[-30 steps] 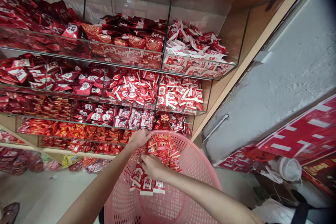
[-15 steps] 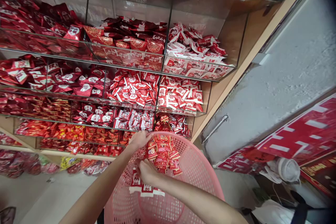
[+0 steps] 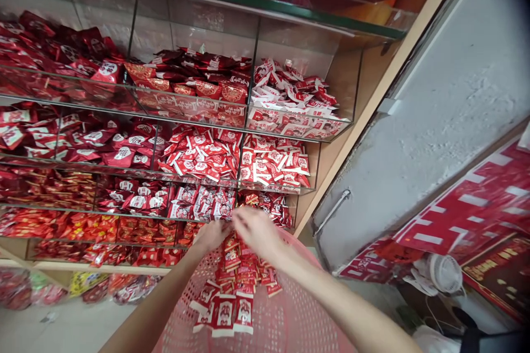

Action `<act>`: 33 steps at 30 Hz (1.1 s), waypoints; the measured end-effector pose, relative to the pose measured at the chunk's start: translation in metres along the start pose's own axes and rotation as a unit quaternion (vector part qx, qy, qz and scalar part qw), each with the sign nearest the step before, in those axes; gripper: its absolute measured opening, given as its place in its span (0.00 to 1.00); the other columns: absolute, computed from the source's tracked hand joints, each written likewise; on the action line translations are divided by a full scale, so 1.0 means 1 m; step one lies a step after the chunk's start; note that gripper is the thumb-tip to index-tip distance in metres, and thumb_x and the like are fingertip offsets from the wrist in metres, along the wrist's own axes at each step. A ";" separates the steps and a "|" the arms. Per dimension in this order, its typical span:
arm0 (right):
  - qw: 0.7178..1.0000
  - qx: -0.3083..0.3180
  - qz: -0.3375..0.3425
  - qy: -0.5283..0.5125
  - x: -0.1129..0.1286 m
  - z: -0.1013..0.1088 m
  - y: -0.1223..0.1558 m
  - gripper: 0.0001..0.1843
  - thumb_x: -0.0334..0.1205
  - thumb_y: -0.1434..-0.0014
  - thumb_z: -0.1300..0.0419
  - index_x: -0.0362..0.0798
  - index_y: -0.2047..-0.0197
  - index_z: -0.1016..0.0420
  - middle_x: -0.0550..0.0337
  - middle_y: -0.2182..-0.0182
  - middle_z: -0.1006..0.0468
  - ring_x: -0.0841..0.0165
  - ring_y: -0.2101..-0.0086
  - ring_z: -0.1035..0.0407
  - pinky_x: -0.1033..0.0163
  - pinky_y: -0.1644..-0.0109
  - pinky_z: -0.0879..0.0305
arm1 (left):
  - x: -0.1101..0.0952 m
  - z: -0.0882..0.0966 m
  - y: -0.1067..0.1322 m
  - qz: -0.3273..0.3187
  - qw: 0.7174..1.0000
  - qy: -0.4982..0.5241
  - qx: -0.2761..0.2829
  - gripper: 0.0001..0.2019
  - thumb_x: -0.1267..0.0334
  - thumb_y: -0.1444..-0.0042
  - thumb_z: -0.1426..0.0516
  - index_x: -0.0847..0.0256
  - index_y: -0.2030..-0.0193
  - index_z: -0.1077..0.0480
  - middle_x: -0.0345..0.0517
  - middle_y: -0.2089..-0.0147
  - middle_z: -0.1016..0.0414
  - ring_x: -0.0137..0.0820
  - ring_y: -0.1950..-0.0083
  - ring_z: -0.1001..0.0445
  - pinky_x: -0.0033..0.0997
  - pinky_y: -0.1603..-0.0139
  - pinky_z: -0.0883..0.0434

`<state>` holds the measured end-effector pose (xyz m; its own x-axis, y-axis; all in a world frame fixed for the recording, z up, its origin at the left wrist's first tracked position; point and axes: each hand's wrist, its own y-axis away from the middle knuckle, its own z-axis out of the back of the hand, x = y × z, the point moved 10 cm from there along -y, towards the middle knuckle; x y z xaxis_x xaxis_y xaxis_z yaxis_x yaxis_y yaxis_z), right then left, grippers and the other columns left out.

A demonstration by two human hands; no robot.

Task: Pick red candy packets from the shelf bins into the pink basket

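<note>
The red packets (image 3: pixel 245 271) lying inside the pink basket (image 3: pixel 275 320) look light, slick and best pinched by their end seams, while at its far rim my left hand (image 3: pixel 212 235) and right hand (image 3: pixel 257 231) sit close together, gripping what I cannot tell.

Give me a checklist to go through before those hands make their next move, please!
1. Pink perforated plastic basket open side facing up: ok, we can see down inside.
2. Red-and-white rectangular wrapped packets lying inside the basket: ok.
3. Bare left hand gripping the basket's far rim firmly: cannot tell; it is up at that edge, but its fingertips are hidden.
4. Bare right hand empty: cannot tell; its fingers are blurry.
5. Whole inside of the basket in view: not ok; the right hand and both forearms cover parts.
6. Basket apart from the pale wooden shelf frame: cannot tell; they look close from above.
</note>
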<state>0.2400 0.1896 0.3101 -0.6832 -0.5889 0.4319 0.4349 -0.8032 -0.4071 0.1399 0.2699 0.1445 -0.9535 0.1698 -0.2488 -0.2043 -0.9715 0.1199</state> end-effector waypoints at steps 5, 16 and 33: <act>0.963 -0.202 -0.073 0.164 -0.056 0.125 -0.040 0.15 0.37 0.39 0.53 0.44 0.53 0.32 0.49 0.60 0.26 0.61 0.61 0.34 0.56 0.56 0.40 | -0.001 0.004 0.002 0.002 1.000 0.002 -0.006 0.29 0.42 0.42 0.61 0.62 0.59 0.27 0.58 0.60 0.22 0.45 0.56 0.24 0.37 0.58 0.32; 0.940 -0.109 -0.097 0.309 -0.090 0.125 -0.082 0.16 0.42 0.43 0.43 0.44 0.53 0.33 0.47 0.59 0.25 0.55 0.57 0.39 0.52 0.54 0.46 | -0.002 0.006 0.003 0.004 1.000 0.002 -0.010 0.28 0.43 0.41 0.61 0.62 0.61 0.28 0.58 0.60 0.22 0.44 0.57 0.24 0.35 0.60 0.32; 0.949 -0.203 -0.131 -0.201 -0.095 0.136 -0.014 0.22 0.48 0.47 0.41 0.48 0.51 0.33 0.52 0.56 0.26 0.61 0.56 0.34 0.53 0.52 0.39 | -0.002 0.007 0.003 0.007 1.000 0.004 -0.006 0.28 0.43 0.42 0.60 0.61 0.60 0.28 0.57 0.60 0.22 0.43 0.56 0.24 0.35 0.58 0.33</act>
<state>0.3793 0.2445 0.3843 -0.4218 -0.4260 0.8004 -0.0361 -0.8742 -0.4843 0.1394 0.2681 0.1518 -0.9545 0.1538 -0.2556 -0.1872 -0.9760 0.1117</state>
